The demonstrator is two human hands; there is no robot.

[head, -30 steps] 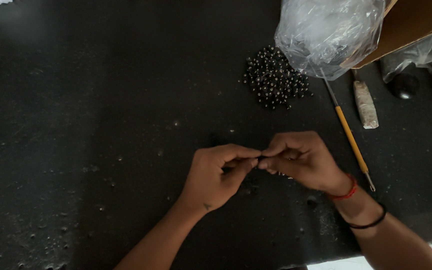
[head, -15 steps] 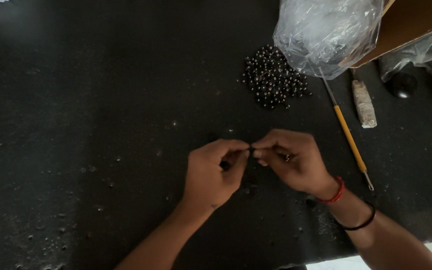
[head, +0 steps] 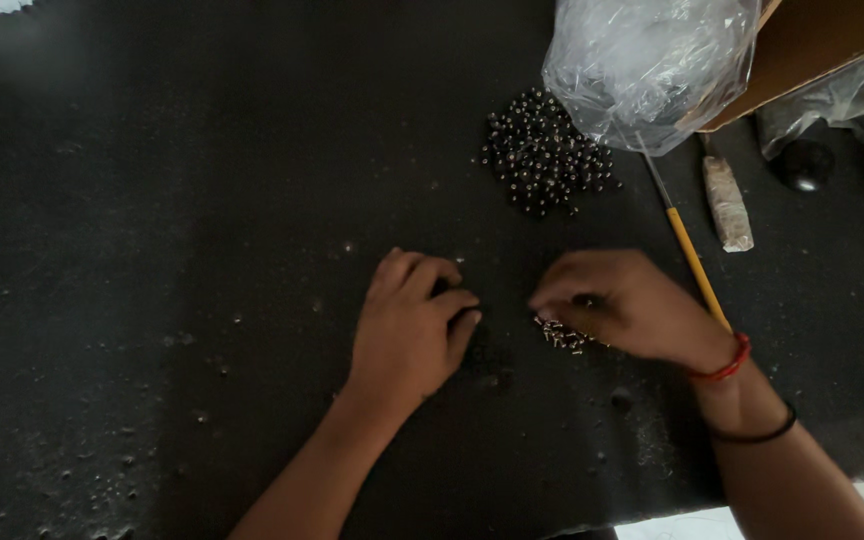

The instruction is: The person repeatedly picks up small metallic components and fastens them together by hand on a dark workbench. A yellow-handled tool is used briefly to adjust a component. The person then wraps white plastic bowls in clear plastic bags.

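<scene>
Our right hand point(head: 624, 305) pinches fingertips down on a small cluster of silvery metal bits point(head: 562, 337) lying on the black mat point(head: 202, 250); left hand point(head: 412, 325), curled narrow just left of the cluster, contents not discernible; bead pile point(head: 544, 150) well above it; yellow-handled tool point(head: 692, 258) beside the right hand; risk: a wrist brush scatters the loose bits.

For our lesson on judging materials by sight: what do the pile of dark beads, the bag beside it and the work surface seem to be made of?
Pile of dark beads: probably glass or polished plastic; each round bead shows a bright glint. Bag: thin clear plastic film, crinkled and shiny. Work surface: matte black, finely grainy, perhaps rubber or foam matting; it cannot be settled by sight.
</scene>
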